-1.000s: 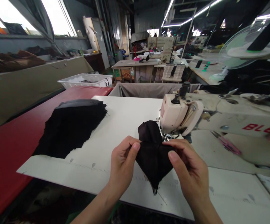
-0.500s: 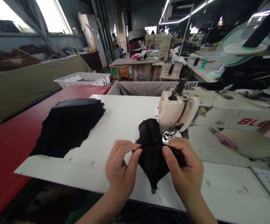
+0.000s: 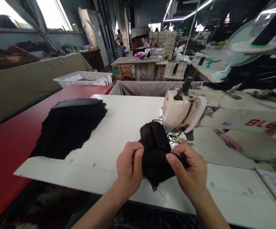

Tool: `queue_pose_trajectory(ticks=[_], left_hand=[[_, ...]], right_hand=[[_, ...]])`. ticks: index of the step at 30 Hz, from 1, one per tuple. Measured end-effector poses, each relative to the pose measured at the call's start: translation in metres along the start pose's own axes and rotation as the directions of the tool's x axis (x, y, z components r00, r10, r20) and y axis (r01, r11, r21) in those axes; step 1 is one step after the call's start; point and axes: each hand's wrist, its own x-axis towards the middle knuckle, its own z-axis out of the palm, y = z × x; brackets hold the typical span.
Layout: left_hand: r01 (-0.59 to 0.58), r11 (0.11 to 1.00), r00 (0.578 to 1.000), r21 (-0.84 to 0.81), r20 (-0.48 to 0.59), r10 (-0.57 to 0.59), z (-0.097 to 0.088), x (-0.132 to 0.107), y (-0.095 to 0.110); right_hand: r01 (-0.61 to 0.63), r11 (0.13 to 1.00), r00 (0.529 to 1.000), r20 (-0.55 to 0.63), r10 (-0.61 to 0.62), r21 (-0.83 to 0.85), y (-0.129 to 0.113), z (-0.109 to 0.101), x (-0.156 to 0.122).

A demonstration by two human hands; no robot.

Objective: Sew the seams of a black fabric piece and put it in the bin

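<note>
A small piece of black fabric (image 3: 155, 156) is stretched between my two hands, just in front of the sewing machine (image 3: 178, 111). My left hand (image 3: 130, 165) pinches its left edge between thumb and curled fingers. On the other side, my right hand (image 3: 189, 165) grips the right edge, thumb on top. A crosswise fold or seam runs through the fabric between the hands, and its lower end hangs to a frayed point. The presser foot (image 3: 174, 138) sits just beyond my right hand, apart from the cloth as far as I can see.
A stack of black fabric pieces (image 3: 68, 127) lies left on the white table (image 3: 118, 117), over a red surface (image 3: 6, 146). Pink-handled thread snips (image 3: 228, 140) rest under the machine arm. Behind are a white basket (image 3: 82, 79), a grey cloth-lined bin (image 3: 142, 88) and a fan (image 3: 238, 44).
My left hand has shifted right and its fingers have curled tighter on the fabric's edge. The fabric is spread wider at the top, its lower point slightly raised. The view has moved slightly.
</note>
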Motion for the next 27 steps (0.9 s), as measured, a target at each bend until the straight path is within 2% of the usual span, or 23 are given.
queue_pose_trajectory(ticks=[2, 4, 6, 9, 13, 16, 18, 21, 24, 27], left_hand=[[0.011, 0.998, 0.999, -0.066, 0.050, -0.007, -0.003, 0.000, -0.001], [0.101, 0.979, 0.986, -0.175, 0.149, -0.075, -0.005, 0.002, 0.000], [0.223, 0.945, 0.952, -0.237, 0.260, -0.160, -0.006, 0.004, 0.003], [0.339, 0.900, 0.920, -0.273, 0.296, -0.257, -0.006, 0.008, 0.005], [0.331, 0.876, 0.934, -0.351, 0.253, -0.251, -0.003, 0.011, 0.004], [0.363, 0.853, 0.926, -0.376, 0.252, -0.283, -0.001, 0.010, 0.003], [0.382, 0.844, 0.918, -0.376, 0.259, -0.300, -0.001, 0.009, 0.003], [0.433, 0.814, 0.886, -0.388, 0.351, -0.304, -0.002, 0.010, 0.002], [0.489, 0.768, 0.832, -0.414, 0.486, -0.268, -0.005, 0.012, 0.001], [0.460, 0.800, 0.828, -0.386, 0.512, -0.229, -0.008, 0.015, 0.002]], right_hand=[[-0.051, 0.998, 0.998, 0.035, 0.050, 0.026, 0.000, 0.001, -0.002], [-0.081, 0.996, 0.996, 0.035, 0.080, 0.045, -0.001, 0.001, -0.004], [-0.086, 0.995, 0.996, 0.008, 0.085, 0.047, -0.001, 0.001, -0.004], [-0.055, 0.997, 0.998, -0.005, 0.056, 0.062, -0.002, 0.000, 0.000], [-0.087, 0.991, 0.996, 0.034, 0.083, 0.105, -0.002, -0.003, 0.003], [-0.151, 0.984, 0.988, 0.052, 0.147, 0.098, -0.003, -0.007, 0.001], [-0.152, 0.982, 0.987, 0.074, 0.145, 0.108, -0.004, -0.008, 0.001], [-0.163, 0.979, 0.979, 0.145, 0.145, 0.124, -0.006, -0.009, 0.002], [-0.215, 0.968, 0.970, 0.147, 0.196, 0.130, -0.009, -0.009, 0.002], [-0.269, 0.952, 0.961, 0.106, 0.255, 0.147, -0.009, -0.010, 0.000]])
